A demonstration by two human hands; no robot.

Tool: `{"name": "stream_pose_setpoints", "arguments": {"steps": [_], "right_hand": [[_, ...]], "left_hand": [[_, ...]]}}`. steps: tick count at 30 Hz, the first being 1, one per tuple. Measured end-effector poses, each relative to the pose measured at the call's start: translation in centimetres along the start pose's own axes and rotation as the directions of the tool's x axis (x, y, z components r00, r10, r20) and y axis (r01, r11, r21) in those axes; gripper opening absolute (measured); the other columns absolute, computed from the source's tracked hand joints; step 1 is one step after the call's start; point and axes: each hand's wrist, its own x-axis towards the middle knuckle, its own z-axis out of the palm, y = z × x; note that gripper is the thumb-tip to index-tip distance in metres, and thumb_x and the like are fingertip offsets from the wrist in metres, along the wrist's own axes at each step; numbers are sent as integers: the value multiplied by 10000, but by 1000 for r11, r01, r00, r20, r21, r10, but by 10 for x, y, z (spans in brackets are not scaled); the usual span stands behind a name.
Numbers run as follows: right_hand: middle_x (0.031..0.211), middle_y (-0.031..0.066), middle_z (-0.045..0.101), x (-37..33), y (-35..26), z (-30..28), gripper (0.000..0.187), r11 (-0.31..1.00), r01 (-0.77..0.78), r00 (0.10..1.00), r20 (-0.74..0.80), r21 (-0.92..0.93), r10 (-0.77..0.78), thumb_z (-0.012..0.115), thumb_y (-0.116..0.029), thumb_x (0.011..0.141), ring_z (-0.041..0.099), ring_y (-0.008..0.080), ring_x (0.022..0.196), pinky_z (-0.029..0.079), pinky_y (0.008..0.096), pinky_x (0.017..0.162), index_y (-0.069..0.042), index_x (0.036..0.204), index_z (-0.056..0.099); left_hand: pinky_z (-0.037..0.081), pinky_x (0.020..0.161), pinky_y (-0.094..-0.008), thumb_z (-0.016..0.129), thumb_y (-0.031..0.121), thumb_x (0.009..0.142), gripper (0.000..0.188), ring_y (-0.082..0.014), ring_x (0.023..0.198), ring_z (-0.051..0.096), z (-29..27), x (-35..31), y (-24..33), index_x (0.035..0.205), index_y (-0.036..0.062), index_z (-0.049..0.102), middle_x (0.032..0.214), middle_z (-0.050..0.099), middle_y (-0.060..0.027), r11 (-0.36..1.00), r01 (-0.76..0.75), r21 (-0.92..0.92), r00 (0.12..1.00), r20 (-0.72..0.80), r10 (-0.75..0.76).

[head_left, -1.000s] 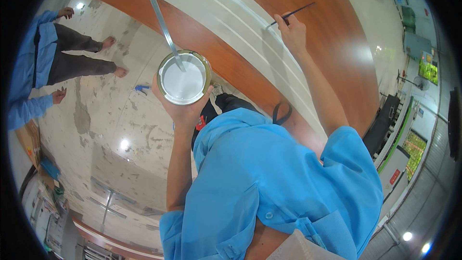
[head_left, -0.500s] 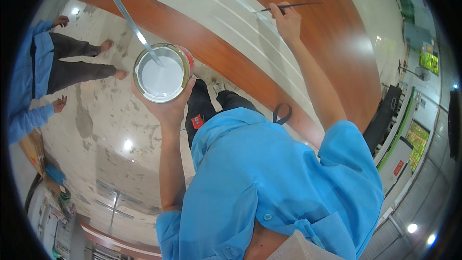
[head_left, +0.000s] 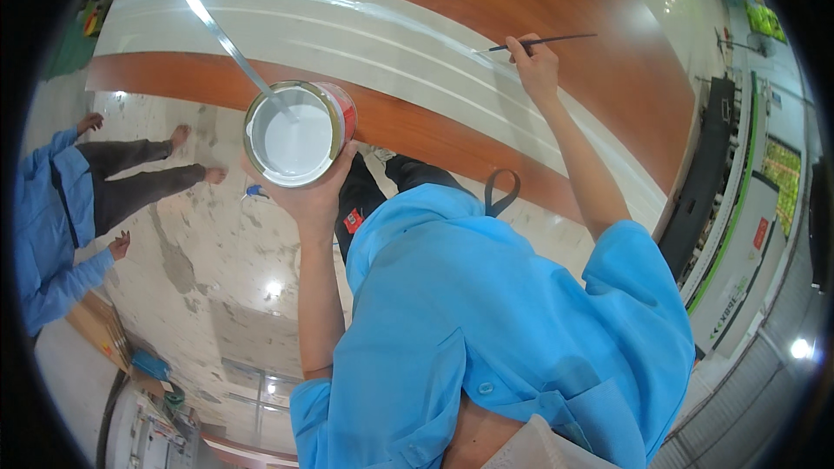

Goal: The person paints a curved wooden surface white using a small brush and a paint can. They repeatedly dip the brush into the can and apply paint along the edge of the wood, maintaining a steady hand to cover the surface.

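My left hand (head_left: 314, 201) is wrapped round a round metal can (head_left: 346, 113) of white paint (head_left: 291, 141), its open top facing up. A flat metal strip (head_left: 204, 16) stands in the paint and slants up to the left. In my right hand (head_left: 536, 69) I pinch a thin dark paintbrush (head_left: 556, 38). Its tip points left and meets, or nearly meets, the white band of a large panel (head_left: 347, 43). That panel has brown wood-look areas on both sides of the band, and pale lines run along it.
A person (head_left: 61, 195) in a blue top and dark trousers stands at the left. Stained pale floor (head_left: 200, 234) lies below the panel. Flat boards (head_left: 100, 326) are at the lower left. A long machine (head_left: 738, 269) with a green stripe stands on the right.
The view has turned, so the panel lies more level in it. My right hand and the brush sit slightly lower and further right. Both hands keep their grip.
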Motion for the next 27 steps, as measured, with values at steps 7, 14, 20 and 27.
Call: {"name": "stream_pose_setpoints", "arguments": {"steps": [7, 14, 20, 27], "right_hand": [[708, 40, 675, -47, 29, -9, 286, 994, -81, 995, -72, -73, 75, 747, -283, 1009, 586, 89, 658, 447, 277, 614, -20, 905, 708], [671, 122, 649, -82, 53, -39, 304, 978, -27, 995, -98, -208, 6, 723, -267, 1007, 603, 210, 594, 466, 366, 590, 0, 870, 672], [707, 159, 635, -79, 54, -49, 292, 900, 108, 983, -87, -423, -159, 722, -274, 1009, 589, 271, 589, 455, 378, 589, -12, 888, 675], [697, 187, 648, -41, 3, -8, 308, 946, 122, 991, -23, -302, -135, 690, -279, 1014, 637, 366, 608, 474, 442, 587, -11, 867, 656]], "left_hand": [[404, 1197, -471, 1019, 186, 627, 1203, -303, 1404, 471, -8, -5, -30, 1531, 91, 232, 1497, 409, -132, 1000, -15, -27, 997, 79, 17], [410, 1192, -464, 1017, 178, 622, 1207, -300, 1401, 471, -10, -5, -38, 1541, 90, 239, 1494, 409, -132, 996, -26, -83, 994, 105, 35], [406, 1186, -462, 1015, 175, 642, 1188, -293, 1410, 460, -10, -9, -41, 1540, 91, 241, 1499, 407, -138, 991, 15, -131, 994, 112, -1], [404, 1170, -452, 1028, 206, 643, 1216, -299, 1399, 459, -7, -11, -17, 1541, 74, 219, 1490, 406, -144, 989, 42, -140, 999, 33, -37]]}}
